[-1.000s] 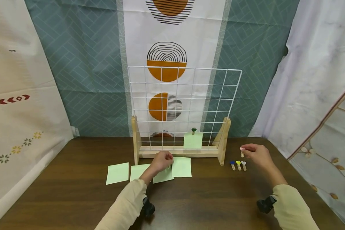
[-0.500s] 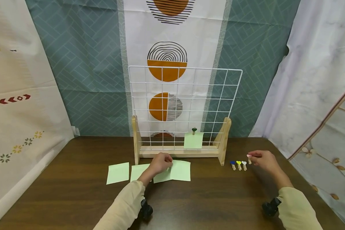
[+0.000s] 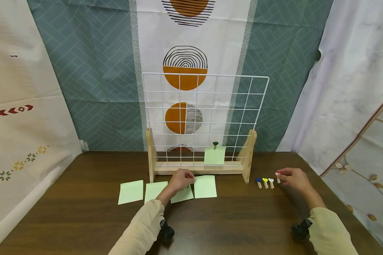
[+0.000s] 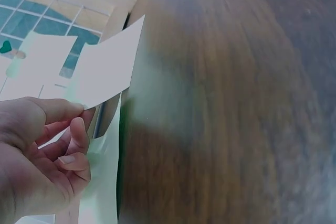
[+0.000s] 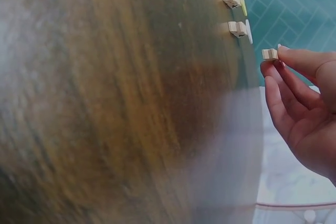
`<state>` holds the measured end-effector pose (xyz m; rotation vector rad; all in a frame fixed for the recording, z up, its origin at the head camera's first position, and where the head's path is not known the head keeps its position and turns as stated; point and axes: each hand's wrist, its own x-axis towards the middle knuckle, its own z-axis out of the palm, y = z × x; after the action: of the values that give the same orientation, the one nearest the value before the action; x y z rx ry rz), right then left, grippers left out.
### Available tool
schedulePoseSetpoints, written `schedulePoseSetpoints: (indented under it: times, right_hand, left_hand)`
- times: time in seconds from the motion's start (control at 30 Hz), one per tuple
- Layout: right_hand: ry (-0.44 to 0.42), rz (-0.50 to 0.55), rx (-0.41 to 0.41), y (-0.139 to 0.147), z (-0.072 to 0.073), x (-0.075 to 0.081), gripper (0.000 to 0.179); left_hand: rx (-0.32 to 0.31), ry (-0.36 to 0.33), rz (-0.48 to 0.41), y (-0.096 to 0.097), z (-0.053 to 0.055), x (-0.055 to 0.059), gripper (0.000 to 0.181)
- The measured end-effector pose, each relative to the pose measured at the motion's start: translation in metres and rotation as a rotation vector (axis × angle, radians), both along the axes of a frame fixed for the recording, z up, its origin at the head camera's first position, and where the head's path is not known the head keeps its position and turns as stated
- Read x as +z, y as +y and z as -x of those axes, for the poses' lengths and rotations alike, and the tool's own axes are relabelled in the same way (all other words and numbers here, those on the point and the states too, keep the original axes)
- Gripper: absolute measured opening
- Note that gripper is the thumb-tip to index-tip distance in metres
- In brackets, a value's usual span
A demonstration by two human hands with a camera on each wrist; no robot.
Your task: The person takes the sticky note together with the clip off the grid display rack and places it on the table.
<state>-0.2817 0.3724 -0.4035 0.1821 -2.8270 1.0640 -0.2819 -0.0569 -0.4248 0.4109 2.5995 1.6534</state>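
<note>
My left hand (image 3: 179,180) pinches a pale green paper note (image 3: 205,187) at its left edge. In the left wrist view that note (image 4: 110,64) is lifted off the table, between thumb and finger. Below it lies another green note (image 3: 182,195), partly hidden by the hand. Two further notes, a middle one (image 3: 154,191) and a leftmost one (image 3: 130,192), lie to the left. At the right, my right hand (image 3: 295,180) pinches a small wooden clothespin (image 5: 270,54) with a pale pink heart, just above the table. Blue (image 3: 259,183), yellow (image 3: 265,183) and white (image 3: 271,183) heart clothespins lie beside it.
A white wire grid (image 3: 204,120) stands upright in a wooden base (image 3: 198,170) at the back. One green note (image 3: 214,156) hangs on it from a dark green heart clothespin (image 3: 215,144). Curtains surround the brown table (image 3: 236,219).
The note in my left hand dipped toward me, then rose and shifted slightly right. My right hand carried the pink clothespin right and down, beside the row.
</note>
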Motion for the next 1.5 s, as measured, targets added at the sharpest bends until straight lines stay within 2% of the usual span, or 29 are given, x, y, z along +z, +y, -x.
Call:
schedulePoseSetpoints:
  times: [0.33, 0.67, 0.9, 1.03, 1.33, 1.5]
  right_hand:
    - [-0.028, -0.014, -0.005, 0.003, 0.002, -0.006, 0.029]
    - [-0.076, 0.034, -0.005, 0.009, -0.001, -0.008, 0.029]
    - [-0.096, 0.054, 0.014, 0.009, 0.0, -0.011, 0.028]
    - [-0.105, 0.061, 0.027, 0.008, 0.001, -0.011, 0.027]
    - [-0.116, 0.05, 0.04, 0.006, 0.0, -0.01, 0.028]
    - [-0.13, 0.054, 0.02, 0.008, 0.0, -0.01, 0.033]
  left_hand:
    - [-0.012, 0.034, 0.041, -0.002, -0.002, -0.001, 0.004]
    - [-0.007, 0.051, 0.058, -0.002, -0.006, -0.003, 0.004]
    - [0.043, 0.099, 0.195, -0.001, -0.009, 0.0, 0.003]
    - [0.059, 0.111, 0.24, -0.002, -0.008, -0.001, 0.003]
    - [0.059, 0.122, 0.258, -0.004, -0.007, -0.002, 0.002]
    - [0.066, 0.14, 0.271, -0.005, -0.006, -0.001, 0.005]
